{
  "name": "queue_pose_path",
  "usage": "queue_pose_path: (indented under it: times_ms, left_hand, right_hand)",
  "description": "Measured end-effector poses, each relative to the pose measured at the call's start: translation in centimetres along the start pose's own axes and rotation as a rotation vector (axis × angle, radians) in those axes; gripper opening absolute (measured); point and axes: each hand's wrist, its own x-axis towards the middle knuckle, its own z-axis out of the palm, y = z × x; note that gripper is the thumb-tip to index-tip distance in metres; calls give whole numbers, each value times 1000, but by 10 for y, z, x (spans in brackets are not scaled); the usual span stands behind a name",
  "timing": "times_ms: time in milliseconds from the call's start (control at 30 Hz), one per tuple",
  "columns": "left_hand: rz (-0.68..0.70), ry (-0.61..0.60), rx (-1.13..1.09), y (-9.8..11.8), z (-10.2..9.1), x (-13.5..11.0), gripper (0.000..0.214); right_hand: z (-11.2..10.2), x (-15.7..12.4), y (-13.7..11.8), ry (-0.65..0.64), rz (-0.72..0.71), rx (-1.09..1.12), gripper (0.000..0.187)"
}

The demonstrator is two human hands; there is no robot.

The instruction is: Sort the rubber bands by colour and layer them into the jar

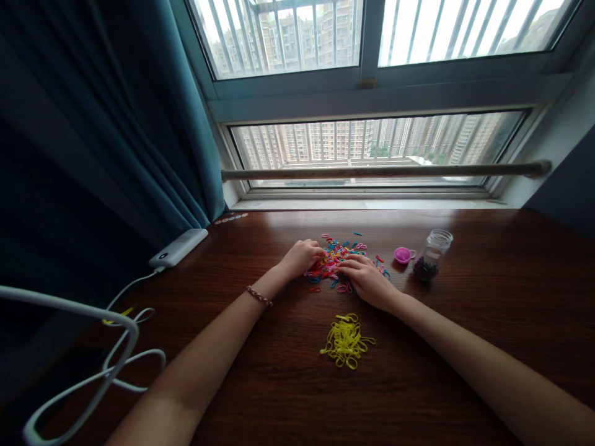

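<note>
A loose pile of small multicoloured rubber bands [335, 253] lies on the dark wooden table. At its left side my left hand [301, 259] reaches in with curled fingers pressed together; whatever is between the fingertips is hidden. My right hand [369, 280] rests on the pile's right side, fingers stretched out and touching the bands. Closer to me sits a separate heap of yellow rubber bands [348, 342], touched by neither hand.
To the right stand a small pink cup [403, 255] and a clear jar [432, 255] with dark pieces at its bottom. On the left, a white power bank [180, 248] has a white cable [132, 285] plugged in. A blue curtain [176, 155] and barred window edge the table.
</note>
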Motion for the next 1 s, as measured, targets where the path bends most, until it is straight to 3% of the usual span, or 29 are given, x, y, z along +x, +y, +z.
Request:
queue_pose_path:
  times_ms: [133,267,467,667,833,1000]
  left_hand:
    - [-7,13,56,0,0,0,12]
    - [-13,17,60,1,-1,0,11]
    - [-42,57,-85,4,-9,-1,8]
    - [-155,90,-279,4,-11,0,5]
    - [-161,143,-362,4,-9,1,8]
    - [-103,170,-362,4,-10,2,7]
  right_hand:
    - [0,3,2,138,53,145,36]
    - [-5,5,1,247,203,269,27]
    - [-8,5,0,296,450,494,14]
    - [-6,4,4,329,509,616,21]
    - [-3,2,9,333,412,395,22]
    - [-1,1,5,188,77,15,25]
